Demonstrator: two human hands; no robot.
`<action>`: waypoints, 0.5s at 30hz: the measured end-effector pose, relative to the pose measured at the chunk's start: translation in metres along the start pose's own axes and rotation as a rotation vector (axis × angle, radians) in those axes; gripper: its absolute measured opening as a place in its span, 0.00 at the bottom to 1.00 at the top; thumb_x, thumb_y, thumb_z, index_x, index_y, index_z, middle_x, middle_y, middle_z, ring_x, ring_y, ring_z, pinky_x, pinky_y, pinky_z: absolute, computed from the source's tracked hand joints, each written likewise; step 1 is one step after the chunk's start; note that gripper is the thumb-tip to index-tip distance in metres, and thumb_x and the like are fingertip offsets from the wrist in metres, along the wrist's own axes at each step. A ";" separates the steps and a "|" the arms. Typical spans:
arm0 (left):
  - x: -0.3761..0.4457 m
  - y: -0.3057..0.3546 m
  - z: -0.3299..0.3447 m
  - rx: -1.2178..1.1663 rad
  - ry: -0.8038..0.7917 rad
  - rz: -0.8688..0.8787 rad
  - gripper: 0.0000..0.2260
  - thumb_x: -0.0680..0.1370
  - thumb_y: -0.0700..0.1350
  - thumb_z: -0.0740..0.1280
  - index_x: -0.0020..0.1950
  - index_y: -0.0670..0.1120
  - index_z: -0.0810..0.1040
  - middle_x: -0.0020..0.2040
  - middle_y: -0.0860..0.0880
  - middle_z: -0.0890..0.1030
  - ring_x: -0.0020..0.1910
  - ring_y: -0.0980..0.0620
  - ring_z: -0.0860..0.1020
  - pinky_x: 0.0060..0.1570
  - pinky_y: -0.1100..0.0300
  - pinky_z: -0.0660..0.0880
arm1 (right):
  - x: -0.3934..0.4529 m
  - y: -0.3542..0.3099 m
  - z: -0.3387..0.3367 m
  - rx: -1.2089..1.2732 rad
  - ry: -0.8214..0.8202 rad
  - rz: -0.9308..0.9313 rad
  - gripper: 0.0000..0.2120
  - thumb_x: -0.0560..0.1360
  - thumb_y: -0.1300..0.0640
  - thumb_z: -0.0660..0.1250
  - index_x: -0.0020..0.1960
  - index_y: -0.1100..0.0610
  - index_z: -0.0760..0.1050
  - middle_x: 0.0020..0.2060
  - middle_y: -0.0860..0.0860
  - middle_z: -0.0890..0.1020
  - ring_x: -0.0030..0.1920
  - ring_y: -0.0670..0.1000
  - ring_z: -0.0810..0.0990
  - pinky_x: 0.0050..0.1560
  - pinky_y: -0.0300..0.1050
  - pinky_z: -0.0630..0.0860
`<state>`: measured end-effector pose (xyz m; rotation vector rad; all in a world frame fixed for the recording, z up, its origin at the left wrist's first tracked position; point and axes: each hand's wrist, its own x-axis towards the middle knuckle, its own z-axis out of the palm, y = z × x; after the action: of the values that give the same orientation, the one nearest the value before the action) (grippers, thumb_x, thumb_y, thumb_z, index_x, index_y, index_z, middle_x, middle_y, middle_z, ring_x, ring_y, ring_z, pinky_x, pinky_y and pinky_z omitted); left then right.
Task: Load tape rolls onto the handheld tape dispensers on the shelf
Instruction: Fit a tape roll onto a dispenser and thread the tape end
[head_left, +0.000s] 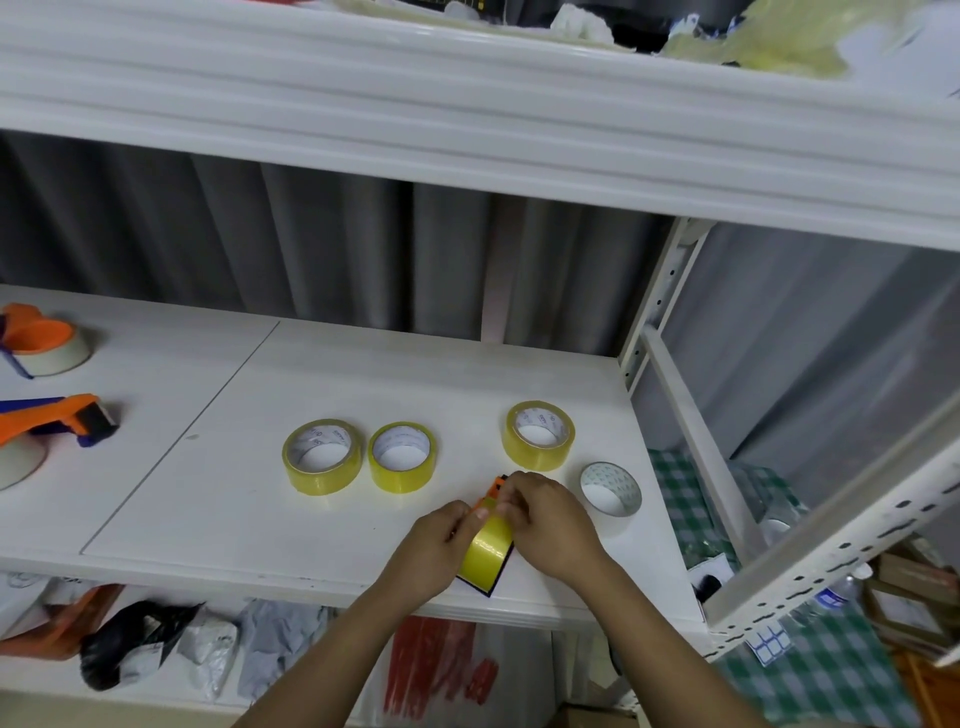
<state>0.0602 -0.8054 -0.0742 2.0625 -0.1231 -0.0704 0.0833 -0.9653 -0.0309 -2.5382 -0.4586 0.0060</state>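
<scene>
Head view: both hands closed around one job near the shelf (363, 582) front edge, left hand (434, 548) steadying the yellow tape roll (485, 548) seated in the orange dispenser (493, 491), right hand (545, 519) pinching at its top, probably to feed the tape end forward.

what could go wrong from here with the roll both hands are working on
The dispenser with the yellow tape roll sits near the shelf's front edge; a slip by the left hand or right hand could knock it off. Both hands pinch at the roll's top, so a freed tape end could stick to the fingers. The empty core lies close beside the right hand and may get bumped.
</scene>
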 end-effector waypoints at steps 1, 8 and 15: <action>0.001 0.001 0.000 0.010 0.020 0.000 0.19 0.80 0.54 0.59 0.33 0.45 0.64 0.28 0.52 0.65 0.29 0.57 0.65 0.32 0.62 0.62 | 0.003 0.002 0.001 0.028 -0.010 0.045 0.05 0.75 0.59 0.61 0.43 0.50 0.73 0.40 0.44 0.78 0.43 0.48 0.77 0.37 0.41 0.67; 0.010 0.005 -0.004 0.092 0.084 -0.045 0.20 0.79 0.57 0.58 0.31 0.48 0.61 0.26 0.51 0.65 0.28 0.55 0.66 0.32 0.58 0.63 | 0.017 0.019 0.001 0.338 -0.031 0.272 0.15 0.73 0.65 0.64 0.34 0.48 0.72 0.30 0.41 0.75 0.36 0.41 0.74 0.41 0.35 0.70; 0.014 0.005 -0.003 0.073 -0.007 -0.033 0.14 0.79 0.56 0.58 0.45 0.46 0.72 0.34 0.49 0.72 0.33 0.55 0.70 0.36 0.62 0.66 | 0.020 0.024 0.004 0.512 -0.056 0.346 0.13 0.76 0.63 0.64 0.36 0.51 0.76 0.35 0.44 0.80 0.39 0.42 0.78 0.39 0.32 0.72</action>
<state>0.0736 -0.8064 -0.0685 2.1374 -0.0973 -0.0953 0.1093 -0.9761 -0.0453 -2.0806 -0.0217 0.2862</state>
